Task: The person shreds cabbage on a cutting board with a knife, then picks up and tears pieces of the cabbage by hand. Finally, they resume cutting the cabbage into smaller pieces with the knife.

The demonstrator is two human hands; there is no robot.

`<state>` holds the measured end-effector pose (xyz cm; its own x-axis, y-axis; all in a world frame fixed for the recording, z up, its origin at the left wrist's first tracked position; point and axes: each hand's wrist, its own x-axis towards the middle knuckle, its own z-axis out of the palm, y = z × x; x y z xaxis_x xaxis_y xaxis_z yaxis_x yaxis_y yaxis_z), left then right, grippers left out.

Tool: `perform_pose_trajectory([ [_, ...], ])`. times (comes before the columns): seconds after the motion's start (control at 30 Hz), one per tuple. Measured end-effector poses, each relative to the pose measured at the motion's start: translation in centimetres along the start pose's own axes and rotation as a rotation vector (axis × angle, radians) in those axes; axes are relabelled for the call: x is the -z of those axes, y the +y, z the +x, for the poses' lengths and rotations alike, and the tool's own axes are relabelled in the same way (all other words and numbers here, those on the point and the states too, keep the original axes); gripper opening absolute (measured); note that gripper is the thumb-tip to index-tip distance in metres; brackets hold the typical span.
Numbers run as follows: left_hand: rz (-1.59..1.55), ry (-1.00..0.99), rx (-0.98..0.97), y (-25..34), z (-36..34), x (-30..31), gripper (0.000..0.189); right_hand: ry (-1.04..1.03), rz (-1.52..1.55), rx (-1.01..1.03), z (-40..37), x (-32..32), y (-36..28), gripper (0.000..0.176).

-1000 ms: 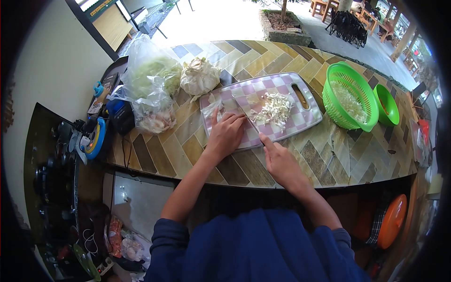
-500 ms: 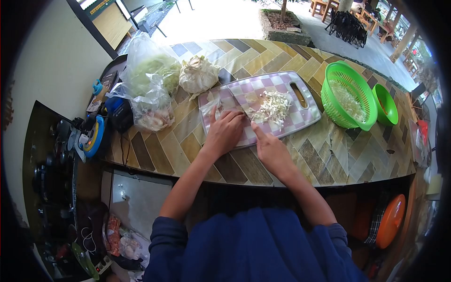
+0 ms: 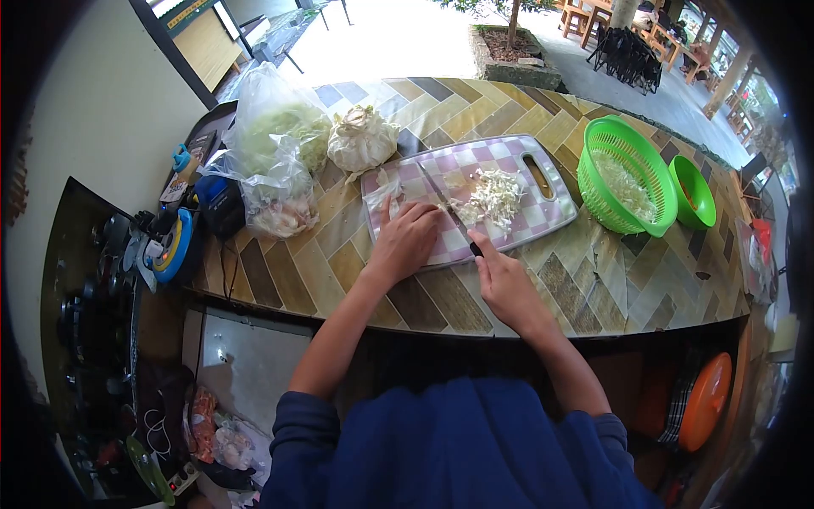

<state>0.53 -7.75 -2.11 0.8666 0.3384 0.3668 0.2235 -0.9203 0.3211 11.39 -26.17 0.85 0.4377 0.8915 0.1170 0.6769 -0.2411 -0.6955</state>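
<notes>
Change: the right hand point(image 3: 507, 288) has drawn back from the middle of the purple-and-white checked plastic cutting board point(image 3: 526, 216) to its near edge, so a slicing stroke looks just finished.
Right hand: fingers closed round the black-handled kitchen knife point(image 3: 445, 204), forefinger stretched along it; the blade lies slantwise across the board.
Left hand point(image 3: 407, 242): on the board's left half, fingers together and slightly bent, pressing down beside the blade; whether they pin a leaf I cannot tell.
Cut heap: pale chopped cabbage point(image 3: 492, 193) at the board's centre, just right of the blade.
Green plastic colander point(image 3: 593, 182): right of the board, holding shredded cabbage.
Small green bowl point(image 3: 710, 199): beyond the colander; contents unclear.
Clear plastic bag point(image 3: 271, 136): left of the board, holding green leaves.
</notes>
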Motion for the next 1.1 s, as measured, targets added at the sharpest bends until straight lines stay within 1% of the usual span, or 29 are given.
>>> perform_pose_trajectory([
  [0.17,0.017,0.03,-0.031,-0.3,-0.2,-0.1,0.028,-0.032,-0.036,0.0,-0.6,0.1,0.1,0.04],
  [0.27,0.013,0.03,-0.033,-0.4,-0.1,-0.3,0.027,-0.006,-0.084,0.044,-0.6,-0.6,0.8,0.042],
  [0.37,0.024,0.029,-0.028,-0.5,-0.1,-0.4,0.027,-0.053,-0.202,0.003,0.1,-1.3,0.6,0.044],
  [0.47,0.016,0.025,-0.01,-0.5,-0.1,-0.5,0.026,-0.064,-0.25,-0.003,1.4,-2.0,-0.1,0.046],
  [0.57,-0.023,0.02,0.02,-0.3,-0.1,-0.3,0.03,-0.047,-0.242,0.007,2.0,-2.4,0.2,0.046],
  [0.67,-0.023,0.016,0.013,-0.3,-0.1,-0.4,0.031,-0.016,-0.115,0.022,1.6,-1.6,1.1,0.043],
  [0.77,-0.028,0.015,0.012,-0.3,-0.2,-0.4,0.031,-0.048,-0.009,-0.031,0.9,0.2,0.3,0.04],
  [0.87,-0.047,0.009,0.003,-0.3,-0.2,-0.2,0.03,-0.023,0.066,-0.015,0.1,0.6,0.0,0.039],
  [1.1,-0.071,0.018,-0.003,-0.5,-0.3,-0.4,0.032,-0.034,0.021,0.008,-0.6,0.2,0.1,0.04],
])
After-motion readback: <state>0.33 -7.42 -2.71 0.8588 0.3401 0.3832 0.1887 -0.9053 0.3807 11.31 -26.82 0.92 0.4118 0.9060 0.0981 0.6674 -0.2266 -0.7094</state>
